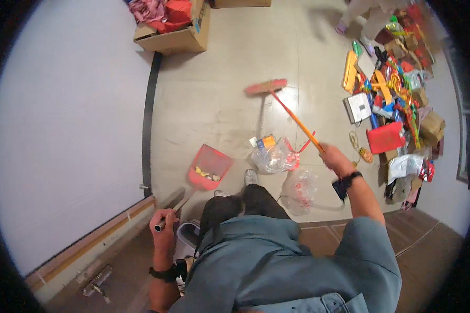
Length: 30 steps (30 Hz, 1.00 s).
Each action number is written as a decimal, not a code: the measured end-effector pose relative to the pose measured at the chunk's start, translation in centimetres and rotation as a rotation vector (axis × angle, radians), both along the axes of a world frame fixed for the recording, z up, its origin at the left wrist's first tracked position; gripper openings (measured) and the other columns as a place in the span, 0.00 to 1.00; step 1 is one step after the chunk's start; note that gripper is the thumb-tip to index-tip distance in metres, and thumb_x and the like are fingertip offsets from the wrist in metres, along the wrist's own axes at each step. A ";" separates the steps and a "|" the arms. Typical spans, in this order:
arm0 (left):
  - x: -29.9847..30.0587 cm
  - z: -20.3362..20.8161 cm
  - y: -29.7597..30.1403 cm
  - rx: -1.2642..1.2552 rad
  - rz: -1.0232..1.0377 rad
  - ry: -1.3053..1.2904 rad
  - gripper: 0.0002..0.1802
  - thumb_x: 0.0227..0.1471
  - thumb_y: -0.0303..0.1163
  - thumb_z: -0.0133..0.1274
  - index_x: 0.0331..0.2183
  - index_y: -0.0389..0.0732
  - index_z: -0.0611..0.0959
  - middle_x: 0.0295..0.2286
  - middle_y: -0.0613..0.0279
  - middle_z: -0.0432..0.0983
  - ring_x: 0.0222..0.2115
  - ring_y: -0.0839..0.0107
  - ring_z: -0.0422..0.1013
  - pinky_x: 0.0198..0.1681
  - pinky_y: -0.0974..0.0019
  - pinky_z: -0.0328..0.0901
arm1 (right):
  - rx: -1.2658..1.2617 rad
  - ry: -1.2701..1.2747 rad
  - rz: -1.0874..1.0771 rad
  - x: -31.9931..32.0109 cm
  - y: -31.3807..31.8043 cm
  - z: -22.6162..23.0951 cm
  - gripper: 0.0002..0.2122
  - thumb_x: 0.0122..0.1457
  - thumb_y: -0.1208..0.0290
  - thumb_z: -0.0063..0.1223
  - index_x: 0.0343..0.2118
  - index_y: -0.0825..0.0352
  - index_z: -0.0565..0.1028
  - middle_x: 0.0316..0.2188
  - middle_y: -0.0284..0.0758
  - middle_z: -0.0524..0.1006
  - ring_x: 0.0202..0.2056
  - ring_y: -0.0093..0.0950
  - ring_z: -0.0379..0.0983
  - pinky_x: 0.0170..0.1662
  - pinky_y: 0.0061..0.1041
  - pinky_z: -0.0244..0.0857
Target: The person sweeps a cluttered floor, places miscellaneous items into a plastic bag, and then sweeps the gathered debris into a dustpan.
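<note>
Across the pale floor (209, 99), the long broom (303, 129) is reaching well beyond the red dustpan (214, 158), which is sitting ahead of the person, to the left. The right hand (336, 158) is wrapping around the broom's handle and the left hand (164, 223) around the dustpan's. Good sweeping probably means steering low strokes past the clear plastic bag (273, 157) and steadying the pan, where yellow scraps (208, 175) are lying.

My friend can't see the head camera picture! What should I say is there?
A person's right hand grips a long red and orange broom, and the left hand a red dustpan with scraps inside. Clear plastic bags lie on the pale floor near the feet; a messy, colourful pile sits at the right.
</note>
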<state>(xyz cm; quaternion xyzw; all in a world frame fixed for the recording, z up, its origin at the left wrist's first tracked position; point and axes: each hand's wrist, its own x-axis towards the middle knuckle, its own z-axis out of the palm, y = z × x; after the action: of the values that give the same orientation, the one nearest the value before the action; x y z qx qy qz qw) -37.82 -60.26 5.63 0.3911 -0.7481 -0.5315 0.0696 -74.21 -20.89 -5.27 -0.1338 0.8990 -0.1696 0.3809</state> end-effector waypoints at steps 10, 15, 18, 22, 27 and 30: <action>-6.0 -1.1 -5.0 0.143 -0.166 0.087 0.13 0.53 0.28 0.44 0.19 0.37 0.66 0.21 0.62 0.64 0.31 0.70 0.67 0.29 0.67 0.67 | -0.010 0.030 -0.123 10.7 0.5 -7.3 0.20 0.46 0.81 0.38 0.45 0.66 0.66 0.31 0.51 0.73 0.35 0.47 0.70 0.36 0.39 0.65; -7.7 -3.4 -8.5 0.164 -0.303 0.174 0.11 0.50 0.27 0.47 0.19 0.35 0.67 0.23 0.58 0.71 0.23 0.75 0.66 0.28 0.73 0.62 | 0.008 0.132 -0.078 22.7 1.6 -2.3 0.12 0.49 0.80 0.38 0.38 0.69 0.68 0.31 0.51 0.72 0.34 0.47 0.70 0.36 0.35 0.63; -9.1 -3.7 -10.7 0.172 -0.394 0.143 0.12 0.51 0.28 0.48 0.19 0.35 0.68 0.23 0.60 0.72 0.22 0.77 0.66 0.28 0.73 0.62 | 0.127 -0.215 -0.354 25.5 -2.6 5.7 0.15 0.48 0.81 0.40 0.41 0.69 0.68 0.32 0.49 0.73 0.34 0.40 0.71 0.36 0.31 0.63; -7.7 -5.2 -12.3 0.098 -0.590 0.216 0.12 0.51 0.30 0.47 0.19 0.35 0.70 0.23 0.58 0.72 0.20 0.76 0.66 0.27 0.70 0.65 | 0.011 -0.140 -0.655 36.3 -3.4 5.9 0.21 0.49 0.79 0.43 0.49 0.65 0.65 0.30 0.42 0.73 0.32 0.29 0.69 0.36 0.27 0.63; -5.9 -6.2 -12.7 -0.008 -0.797 0.258 0.12 0.51 0.30 0.48 0.19 0.36 0.71 0.21 0.62 0.71 0.20 0.77 0.66 0.26 0.71 0.65 | -0.132 -0.100 -1.057 41.7 -4.7 2.1 0.23 0.49 0.78 0.45 0.52 0.62 0.63 0.19 0.33 0.70 0.18 0.21 0.65 0.20 0.21 0.61; -2.9 -11.4 -14.2 0.046 -0.842 0.250 0.12 0.51 0.30 0.48 0.19 0.36 0.71 0.20 0.64 0.70 0.20 0.77 0.66 0.26 0.72 0.66 | -0.238 -0.063 -1.181 44.6 -5.2 -4.4 0.23 0.48 0.79 0.47 0.51 0.63 0.63 0.14 0.29 0.66 0.12 0.20 0.61 0.14 0.21 0.58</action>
<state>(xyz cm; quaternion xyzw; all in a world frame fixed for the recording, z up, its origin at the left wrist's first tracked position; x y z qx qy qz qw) -40.71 -74.50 -5.81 -0.0138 -0.8161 -0.5733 -0.0720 -29.61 -26.09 -9.66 0.3515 0.7844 -0.4559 0.2310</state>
